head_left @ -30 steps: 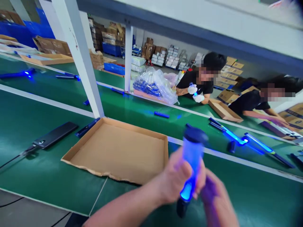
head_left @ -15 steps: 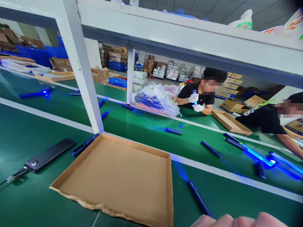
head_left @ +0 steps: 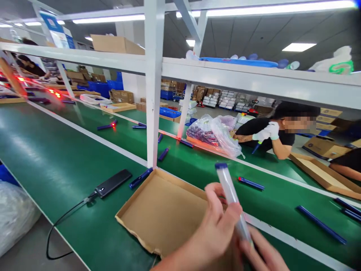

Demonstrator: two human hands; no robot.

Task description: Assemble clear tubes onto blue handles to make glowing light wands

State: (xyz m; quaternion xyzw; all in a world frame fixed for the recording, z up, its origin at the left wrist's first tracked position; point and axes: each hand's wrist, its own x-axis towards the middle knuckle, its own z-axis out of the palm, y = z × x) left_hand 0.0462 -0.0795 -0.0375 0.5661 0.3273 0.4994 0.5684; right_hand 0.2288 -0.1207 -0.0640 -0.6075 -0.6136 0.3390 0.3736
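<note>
Between my hands is a light stick [head_left: 229,190], a pale translucent tube with a dark blue end cap, tilted with its cap up and away from me. My left hand [head_left: 216,226] is closed round the middle of the tube, thumb across its near side. Lower down, the fingers of my right hand [head_left: 261,250] close on the tube's bottom end, slightly smeared by motion. Both hands hover over the right part of a shallow cardboard tray [head_left: 166,210], whose bare bottom shows.
Left of the tray lie a black power bank [head_left: 114,183] with a cable and a blue stick [head_left: 141,178]. Beyond a white rail, several blue sticks [head_left: 251,183] lie on the green belt, some lit red. A white post [head_left: 153,86] rises behind the tray. Across, a gloved co-worker [head_left: 267,131] holds a stick.
The view has swung left and up. Both hands have come into sight, holding the light stick; earlier only some fingers showed at the bottom. Lights on the belt went from blue to red.
</note>
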